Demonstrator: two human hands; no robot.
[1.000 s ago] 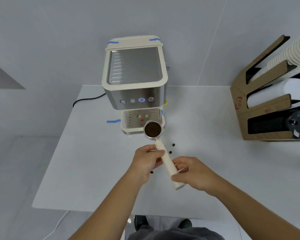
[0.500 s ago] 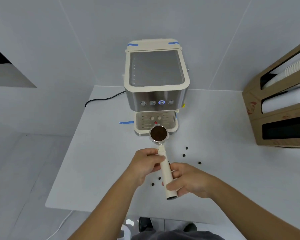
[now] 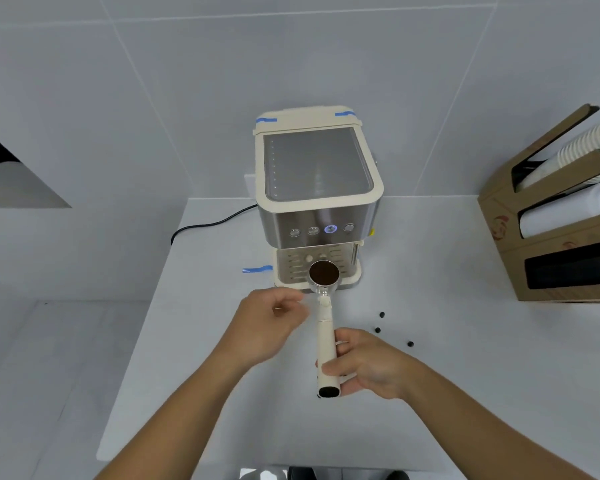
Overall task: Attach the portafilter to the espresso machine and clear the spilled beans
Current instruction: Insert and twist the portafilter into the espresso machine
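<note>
Right now the right hand grips the portafilter by its cream handle, the basket of grounds held just before the espresso machine. Beside the handle, the left hand hangs loosely curled and holds nothing. To do it well, I'd keep the basket level, raise it under the brew head, then twist until snug. Spilled beans lie on the tabletop to the right, not yet cleared.

1. Portafilter: cream handle, steel basket full of dark grounds, held level by right hand, basket end away from it.
2. Espresso machine: cream and steel, upright, beyond both hands.
3. Spilled beans: three dark, just right of right hand.
</note>
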